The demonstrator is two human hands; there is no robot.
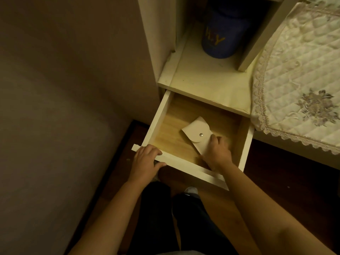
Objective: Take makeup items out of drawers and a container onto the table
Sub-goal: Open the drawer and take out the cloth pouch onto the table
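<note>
Lifting the pouch (193,131) cleanly needs a firm hold on its near end. The right hand (216,153), whose fingers curl over that end and grip it, should raise it straight above the drawer (160,115) wall before carrying it to the quilted cloth (294,70) on the right. The left hand (145,161) clasps the drawer front, which steadies it. The pouch lies flat on the wooden drawer bottom; it is cream, with 1 rounded flap closed by 1 metal snap (201,134).

Drawer (157,118) stands open from above; the shelf (202,83) overhangs its back edge. Inside, bare floor lies left of 1 pouch (193,130), walled on 4 sides.
</note>
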